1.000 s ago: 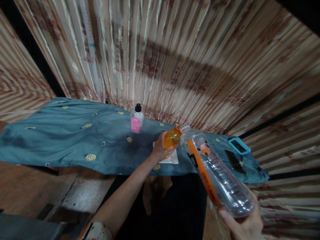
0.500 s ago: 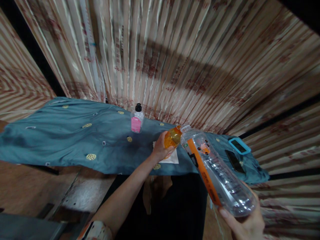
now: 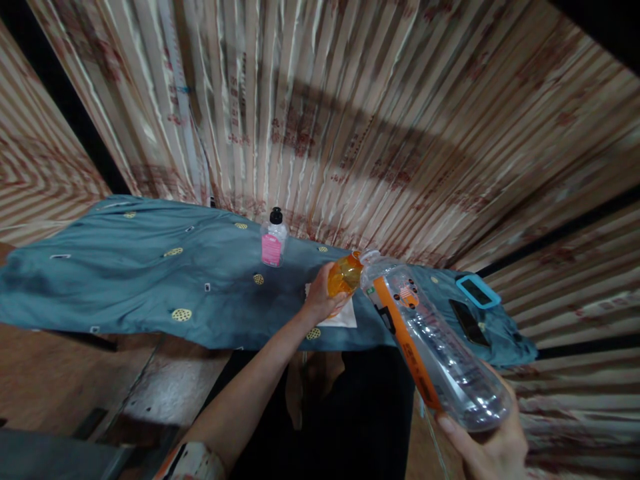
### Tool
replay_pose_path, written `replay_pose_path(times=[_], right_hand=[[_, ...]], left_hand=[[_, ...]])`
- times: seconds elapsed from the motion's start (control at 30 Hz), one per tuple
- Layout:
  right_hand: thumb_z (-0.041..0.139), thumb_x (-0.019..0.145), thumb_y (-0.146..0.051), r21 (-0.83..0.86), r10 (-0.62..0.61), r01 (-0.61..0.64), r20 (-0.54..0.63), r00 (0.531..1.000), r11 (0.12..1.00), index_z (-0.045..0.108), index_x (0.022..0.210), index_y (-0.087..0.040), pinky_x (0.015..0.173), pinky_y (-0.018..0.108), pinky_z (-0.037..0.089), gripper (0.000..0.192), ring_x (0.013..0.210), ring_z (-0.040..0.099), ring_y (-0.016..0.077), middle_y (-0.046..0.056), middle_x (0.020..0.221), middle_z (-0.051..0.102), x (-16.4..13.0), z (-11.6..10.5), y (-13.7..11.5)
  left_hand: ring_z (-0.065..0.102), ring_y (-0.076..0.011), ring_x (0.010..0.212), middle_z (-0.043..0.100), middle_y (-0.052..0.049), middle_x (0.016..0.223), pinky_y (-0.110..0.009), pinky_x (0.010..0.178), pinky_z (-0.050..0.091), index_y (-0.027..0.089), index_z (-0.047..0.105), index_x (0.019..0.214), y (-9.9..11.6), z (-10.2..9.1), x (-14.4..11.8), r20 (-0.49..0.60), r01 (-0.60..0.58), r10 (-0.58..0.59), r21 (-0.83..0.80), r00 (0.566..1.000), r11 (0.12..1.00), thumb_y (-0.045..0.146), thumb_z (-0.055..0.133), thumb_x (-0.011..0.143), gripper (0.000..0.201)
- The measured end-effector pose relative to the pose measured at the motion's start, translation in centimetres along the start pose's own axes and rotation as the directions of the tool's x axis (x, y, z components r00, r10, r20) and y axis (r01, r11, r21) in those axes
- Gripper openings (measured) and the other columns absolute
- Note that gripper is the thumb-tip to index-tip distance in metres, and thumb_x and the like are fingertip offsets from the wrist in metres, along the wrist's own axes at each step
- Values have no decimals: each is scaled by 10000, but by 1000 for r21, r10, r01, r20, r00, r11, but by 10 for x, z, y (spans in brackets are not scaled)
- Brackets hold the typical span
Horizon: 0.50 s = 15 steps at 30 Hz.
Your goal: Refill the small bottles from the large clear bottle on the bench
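Note:
My left hand point(image 3: 323, 295) is wrapped round an orange see-through cup point(image 3: 346, 275), tilted to the right above a white paper point(image 3: 345, 317). A large clear plastic bottle point(image 3: 440, 340) with an orange label slants down toward me, its mouth against or right beside the cup's rim; I cannot tell whether they touch. Its base rests in my right hand point(image 3: 493, 443), thumb on the near side and the other fingers mostly hidden behind it. No liquid can be made out inside the bottle.
A small clear bottle point(image 3: 272, 248) with a black cap and pink label stands toward the back of the teal cloth-covered table point(image 3: 125, 267). At the right end lie a blue-framed device point(image 3: 478, 291) and a black phone point(image 3: 469, 322). A striped curtain point(image 3: 320, 120) hangs close behind.
Almost nothing differs. The whole view has shifted very slightly, while both hands keep their hold on the cup and the bottle.

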State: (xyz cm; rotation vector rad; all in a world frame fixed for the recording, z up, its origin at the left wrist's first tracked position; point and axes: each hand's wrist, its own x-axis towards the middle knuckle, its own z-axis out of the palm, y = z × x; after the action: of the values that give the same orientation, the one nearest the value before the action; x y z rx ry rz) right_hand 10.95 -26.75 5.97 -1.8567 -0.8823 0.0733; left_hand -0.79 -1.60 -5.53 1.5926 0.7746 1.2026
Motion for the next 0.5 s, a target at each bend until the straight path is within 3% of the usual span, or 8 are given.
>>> replay_pose_path(times=[0.23,0.37,0.5], right_hand=[[768,542,-766,-20,3,-3,-13,1000,1000,522,1291,-127,948,399,467,1014,1104,592,331,136,1220,604,-1,3,5],[753,589,-748,11,36,-36,-16,999,999,526,1286,-153,934,401,478,944,1096,608,331,121,1201,621,-5,7,18],[682,659,-765,-40,-23,22,-28,999,999,532,1271,-159,944,432,492,874,1108,616,357,128,1199,630,-9,12,30]], left_hand=[[586,-295,1228,604,-103,1299,-518,1104,435,207,461,1306,1,-1,1,13,3,-3,12,1000,1000,134,716,663,695],[587,-299,1226,607,-103,1296,-516,1101,438,214,469,1306,0,-1,1,5,-6,6,8,1000,1000,145,733,662,700],[593,-299,1219,611,-100,1298,-523,1099,444,221,463,1312,-1,-1,-1,-6,8,-8,12,1000,1000,140,725,661,706]])
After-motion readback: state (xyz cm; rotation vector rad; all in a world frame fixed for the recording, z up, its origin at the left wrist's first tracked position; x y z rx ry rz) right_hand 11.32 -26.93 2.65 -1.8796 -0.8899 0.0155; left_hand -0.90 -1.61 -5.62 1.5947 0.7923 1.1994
